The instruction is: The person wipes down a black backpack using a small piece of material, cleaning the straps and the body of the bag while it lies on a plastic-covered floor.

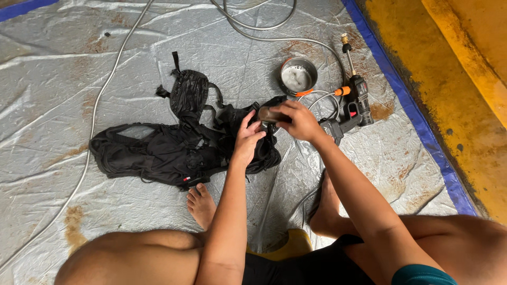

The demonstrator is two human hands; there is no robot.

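Far left, a thin grey hose [95, 113] runs down across the crinkled silver tarp [47, 79], which is streaked with rust-brown stains; a strip of blue edging [21, 8] shows at the top left corner. Just right of the hose lies a black backpack [158, 150], flattened and spread out, with one padded shoulder strap [189, 92] flung upward. Near its lower edge sits a small tag [186, 179] — rectangular, red and white, too small to make out further.

The left hand [247, 140] rests on the right end of the backpack, fingers together and curved, the fingertips pressing a fold of black fabric. The right hand [298, 121] is just beside it, fingers closed around a small brownish brush [266, 113] held against the same part of the bag. Below, a bare foot [202, 206] rests on the tarp between the person's knees.

Above the hands stands a round metal pot [298, 76] with an orange handle, holding cloudy liquid. To its right lies a black spray gun [354, 105] with a brass-tipped nozzle — a grey hose loops from it toward the top edge. Farther right, a blue border [417, 119] edges the tarp, and beyond it is a worn yellow surface [465, 105] with dark specks.
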